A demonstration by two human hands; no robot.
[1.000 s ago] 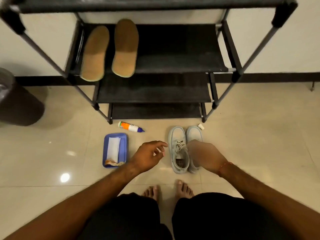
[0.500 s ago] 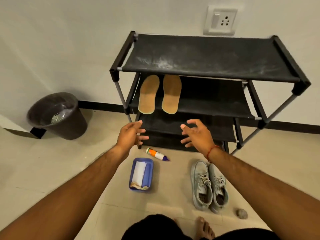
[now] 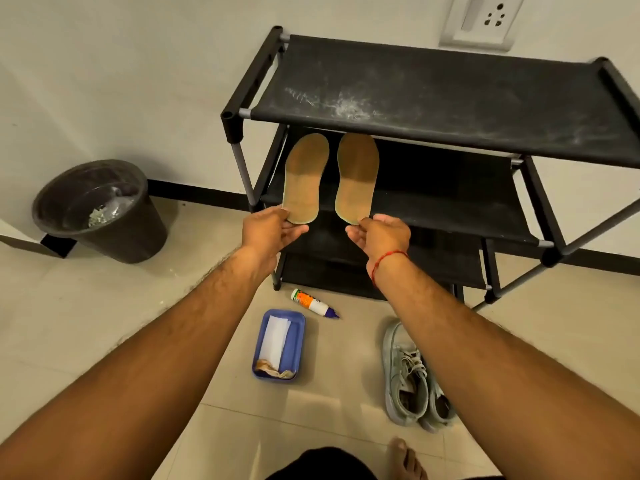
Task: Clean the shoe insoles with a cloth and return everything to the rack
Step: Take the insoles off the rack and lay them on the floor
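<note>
While the person stood over the black shoe rack (image 3: 450, 98), both hands were held out to its second shelf, where two tan insoles lay side by side with their toes pointing far, under the dusty top shelf. The left hand (image 3: 268, 230) pinched the near heel end of the left insole (image 3: 304, 174), thumb on top and fingers beneath. The right hand (image 3: 381, 237), a red thread (image 3: 384, 261) round its wrist, pinched the near end of the right insole (image 3: 356, 174) the same way. Both heels stuck out slightly past the shelf's near edge. On the tiled floor (image 3: 554, 341) in front of the rack lay a small bottle (image 3: 313, 303) with an orange label and a purple cap. Just nearer than it sat a blue tray (image 3: 294, 344) holding a folded white cloth (image 3: 275, 336) and a crumpled brownish scrap (image 3: 273, 370) at its near end. To the right of the tray, a pair of pale grey sneakers (image 3: 408, 375) stood together, partly hidden by the right forearm. A dark dustbin (image 3: 104, 209) stood by the wall, left of the rack, and a wall socket (image 3: 481, 20) showed above the rack.
</note>
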